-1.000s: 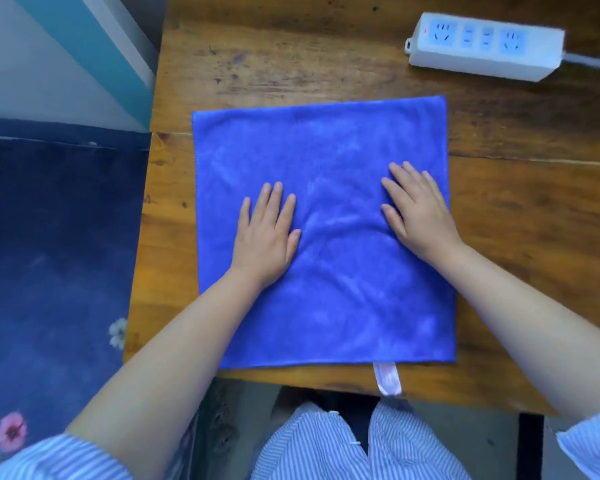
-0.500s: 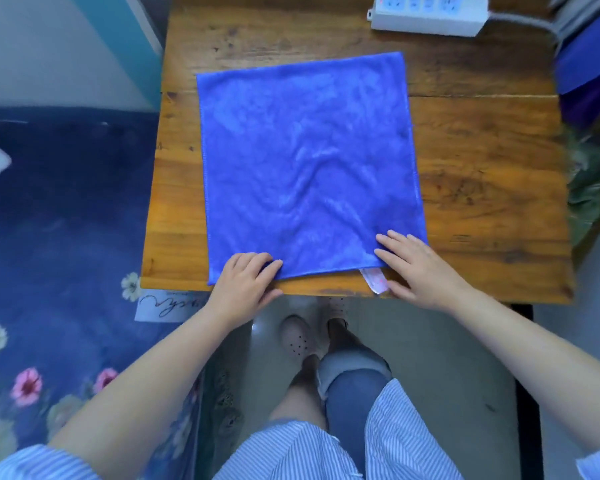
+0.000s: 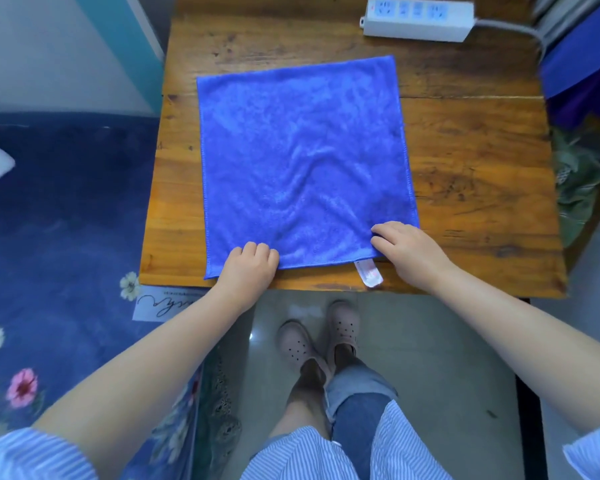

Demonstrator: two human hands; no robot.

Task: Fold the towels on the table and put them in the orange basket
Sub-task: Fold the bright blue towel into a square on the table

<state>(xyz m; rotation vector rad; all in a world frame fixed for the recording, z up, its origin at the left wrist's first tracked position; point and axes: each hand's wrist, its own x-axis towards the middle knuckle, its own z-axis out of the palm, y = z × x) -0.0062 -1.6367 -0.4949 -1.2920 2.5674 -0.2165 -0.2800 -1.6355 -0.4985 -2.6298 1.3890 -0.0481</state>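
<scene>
A blue square towel (image 3: 302,157) lies spread flat on the wooden table (image 3: 475,188), with a soft wrinkle across its middle and a white label (image 3: 368,273) hanging off its near edge. My left hand (image 3: 250,266) grips the near edge close to the left corner, fingers curled over the cloth. Near the right corner, my right hand (image 3: 407,249) pinches the same edge with bent fingers. No orange basket is in view.
A white power strip (image 3: 418,18) with a grey cable lies at the table's far right. A dark blue flowered rug (image 3: 59,237) covers the floor on the left. Blue and green items (image 3: 579,98) crowd the right edge. My feet stand below the table.
Both hands have slid from the middle of the towel down to its near edge and curled onto it. The camera has pulled back, showing the floor and my feet.
</scene>
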